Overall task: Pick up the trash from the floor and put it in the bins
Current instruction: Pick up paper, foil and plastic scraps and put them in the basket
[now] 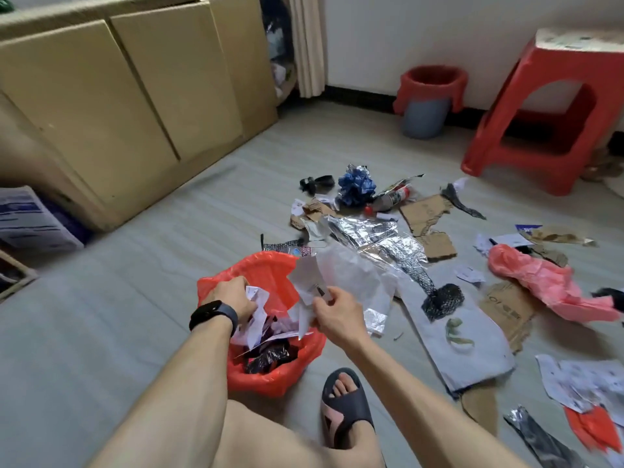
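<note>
Grey floor [118, 315] carries scattered trash at right: cardboard scraps [425, 214], foil sheet [368, 231]. Left hand [229, 295] sits inside the near red-lined bin [256, 265], fingers curled on a crumpled receipt [256, 295]. Right hand [337, 315] pinches a white paper sheet [310, 278] above the bin's right rim.

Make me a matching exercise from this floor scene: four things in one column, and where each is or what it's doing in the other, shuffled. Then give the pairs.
Things
1. left hand
2. right hand
3. red stool
4. blue crumpled foil

Places or states
A. on the floor, beyond the silver film
B. pinching a white sheet
C. down in the red-lined bin, among paper
D. standing far right, by the wall

Pairs: 1-C, 2-B, 3-D, 4-A
</note>
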A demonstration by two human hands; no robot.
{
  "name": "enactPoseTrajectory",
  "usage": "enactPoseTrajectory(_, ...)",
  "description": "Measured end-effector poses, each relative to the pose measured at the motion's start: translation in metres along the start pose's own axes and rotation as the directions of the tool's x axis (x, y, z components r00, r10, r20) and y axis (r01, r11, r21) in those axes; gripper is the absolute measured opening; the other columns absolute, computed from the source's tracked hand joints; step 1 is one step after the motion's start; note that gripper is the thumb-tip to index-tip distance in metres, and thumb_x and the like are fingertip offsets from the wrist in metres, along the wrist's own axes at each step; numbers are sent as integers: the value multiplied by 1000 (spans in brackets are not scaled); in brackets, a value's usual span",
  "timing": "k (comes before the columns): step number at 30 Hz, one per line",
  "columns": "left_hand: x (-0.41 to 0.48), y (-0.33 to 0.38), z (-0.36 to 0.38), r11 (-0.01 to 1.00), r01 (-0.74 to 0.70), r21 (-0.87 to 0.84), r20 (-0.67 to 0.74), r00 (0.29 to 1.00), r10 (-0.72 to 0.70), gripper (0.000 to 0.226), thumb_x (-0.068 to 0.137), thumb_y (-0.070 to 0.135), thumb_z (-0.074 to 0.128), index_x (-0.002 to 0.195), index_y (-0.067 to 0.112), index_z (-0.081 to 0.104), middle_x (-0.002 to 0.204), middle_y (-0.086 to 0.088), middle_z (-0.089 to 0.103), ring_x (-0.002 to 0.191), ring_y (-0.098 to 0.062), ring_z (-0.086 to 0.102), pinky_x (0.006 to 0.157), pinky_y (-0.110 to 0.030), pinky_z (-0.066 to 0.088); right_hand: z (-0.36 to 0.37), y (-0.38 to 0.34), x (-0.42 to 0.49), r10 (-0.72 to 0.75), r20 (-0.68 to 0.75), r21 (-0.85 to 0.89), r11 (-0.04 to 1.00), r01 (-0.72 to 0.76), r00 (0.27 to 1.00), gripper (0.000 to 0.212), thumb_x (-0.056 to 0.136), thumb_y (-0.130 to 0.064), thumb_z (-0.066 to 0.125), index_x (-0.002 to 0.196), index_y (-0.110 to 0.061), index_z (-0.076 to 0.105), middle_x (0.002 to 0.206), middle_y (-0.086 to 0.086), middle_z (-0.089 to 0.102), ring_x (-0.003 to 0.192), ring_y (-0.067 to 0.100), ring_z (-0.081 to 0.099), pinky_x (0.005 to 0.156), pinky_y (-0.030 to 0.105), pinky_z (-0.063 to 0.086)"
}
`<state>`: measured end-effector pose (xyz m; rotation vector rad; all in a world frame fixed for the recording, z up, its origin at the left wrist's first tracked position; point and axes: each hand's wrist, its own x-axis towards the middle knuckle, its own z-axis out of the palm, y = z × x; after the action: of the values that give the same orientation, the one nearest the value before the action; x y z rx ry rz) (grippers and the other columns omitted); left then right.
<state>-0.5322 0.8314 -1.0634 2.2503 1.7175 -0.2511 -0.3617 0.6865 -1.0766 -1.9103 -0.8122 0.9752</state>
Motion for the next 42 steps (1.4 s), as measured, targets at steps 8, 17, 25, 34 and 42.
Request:
enactPoseTrajectory(8,14,7,3,988,-38,-149,36,998,44,47,83,34,65,125,15,56,120,-7,65,107,-27,61,91,-37,51,9,4,4,-57,85,-160,985,70,995,50,91,-33,63,138,-20,51,127,1,64,106,16,63,95,35,52)
enactPoseTrajectory(17,-13,111,8,897,-439,41,95,896,434,33,89,35,54,121,27,60,118,1,67,104,-21,63,84,-34,55,-82,95,-44,168,-135,-96,979,-181,976,49,84,-38,62,130,-28,51,115,-5,64,95,19,69,90,43,55)
enactPoseTrajectory(25,-114,281,103,605,-796,21,286,585,759,31,92,36,53,122,29,58,125,-1,62,113,-24,58,92,-38,51,-186,221,-124,485,-378,58,862,-503,788,43,83,-34,65,124,-22,55,114,-2,64,105,21,63,87,31,47)
enactPoseTrajectory(34,-195,373,214,488,-872,-21,530,404,745,32,90,34,54,122,29,57,124,0,61,111,-24,59,90,-35,51,-272,315,-180,650,-483,155,723,-673,587,39,87,-27,59,124,-17,54,120,4,65,114,29,57,91,31,41)
enactPoseTrajectory(42,-189,423,275,499,-865,49,620,418,664,35,92,34,51,126,26,55,127,-3,58,114,-27,58,90,-38,52,-316,378,-167,719,-461,158,644,-748,521,52,88,-29,57,137,-15,47,135,12,52,125,31,51,100,37,42)
